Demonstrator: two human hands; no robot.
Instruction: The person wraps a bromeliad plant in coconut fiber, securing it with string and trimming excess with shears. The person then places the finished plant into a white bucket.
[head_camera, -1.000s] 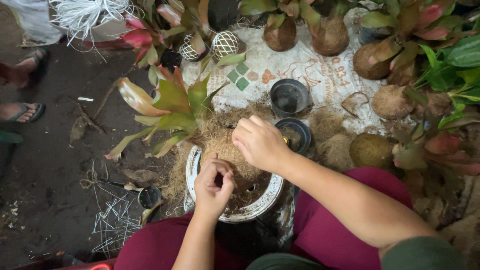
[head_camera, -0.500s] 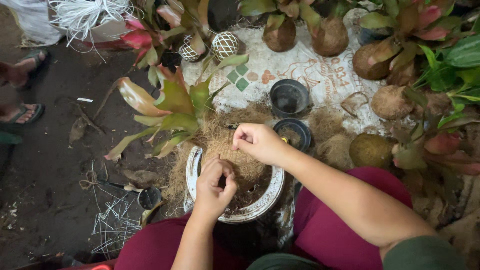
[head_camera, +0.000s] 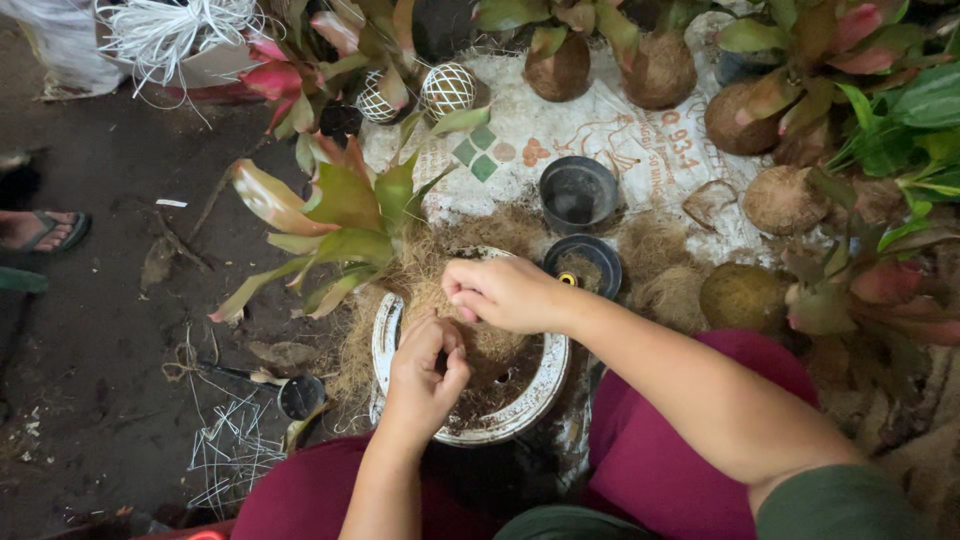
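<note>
Head view: both hands work over the white basin (head_camera: 385, 345), near centre, which is heaped with coconut fibre (head_camera: 420, 275). The left hand (head_camera: 425, 370) is curled, pinching fibre; the right hand (head_camera: 505, 292) seems clenched on a tuft. The fibre looks light, springy and loose, best pinched in small bunches.

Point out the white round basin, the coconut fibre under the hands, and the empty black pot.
white round basin (head_camera: 535, 400): head view, on its right rim.
coconut fibre (head_camera: 500, 345): head view, on the clump inside the basin.
empty black pot (head_camera: 578, 193): head view, on its dark inside.
</note>
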